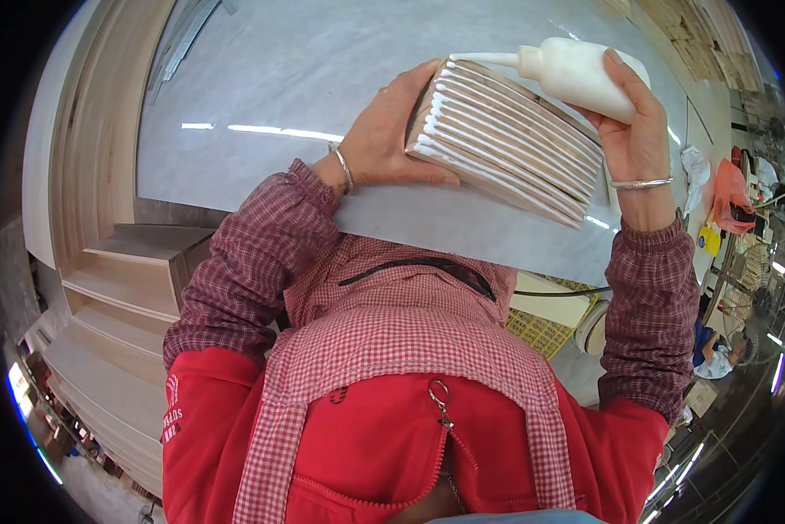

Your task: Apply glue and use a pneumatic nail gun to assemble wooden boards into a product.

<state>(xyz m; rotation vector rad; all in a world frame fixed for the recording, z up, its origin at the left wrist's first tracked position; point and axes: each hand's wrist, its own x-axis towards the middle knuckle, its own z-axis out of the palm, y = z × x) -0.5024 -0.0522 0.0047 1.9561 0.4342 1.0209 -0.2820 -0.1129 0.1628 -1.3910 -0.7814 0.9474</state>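
Observation:
My left hand [392, 131] is closed round the left end of a stack of thin wooden strips [515, 144], thumb on the near side and fingers at the far side. Lines of white glue run along the upward edges of the strips, with thicker beads at their left ends. In my right hand [632, 127] is a white squeeze bottle [580, 74], tipped on its side. Its long thin nozzle points left, and the tip is at the far left corner of the stack. The stack is tilted over the grey tabletop; its underside is hidden.
The smooth grey table [252, 96] spreads out before me. Metal strips [183, 52] lie at its far left. Wooden panels [104, 113] and an open wooden cabinet [121, 279] stand to the left. A red plastic bag [733, 196] and a fan [755, 297] are on the right.

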